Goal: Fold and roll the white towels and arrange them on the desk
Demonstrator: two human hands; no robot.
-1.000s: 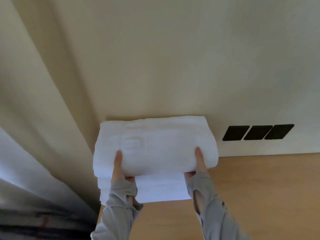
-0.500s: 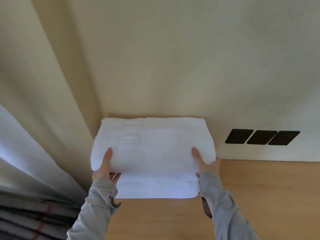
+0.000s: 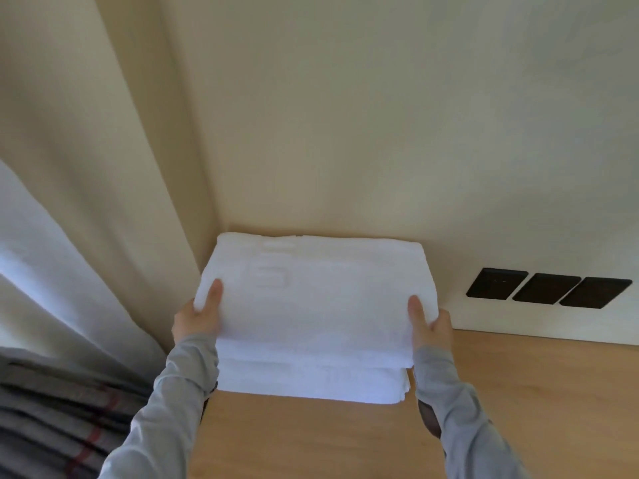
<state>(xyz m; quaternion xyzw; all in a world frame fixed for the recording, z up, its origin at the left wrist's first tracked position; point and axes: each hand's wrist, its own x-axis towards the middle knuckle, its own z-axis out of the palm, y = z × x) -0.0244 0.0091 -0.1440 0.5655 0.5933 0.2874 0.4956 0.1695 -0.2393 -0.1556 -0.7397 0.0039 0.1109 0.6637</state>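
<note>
L hand point(image 3: 195, 318) & R hand point(image 3: 434, 321) pinch the top towel point(image 3: 311, 295) at its two short ends, thumbs on top. Its long side runs left-right, just over the bottom towel point(image 3: 311, 383) in the desk point(image 3: 345, 440) corner.

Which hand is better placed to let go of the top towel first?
Probably the right. The right hand has open desk beside it; the left hand sits close to the curtain. Both grip the top towel by its near corners.
</note>
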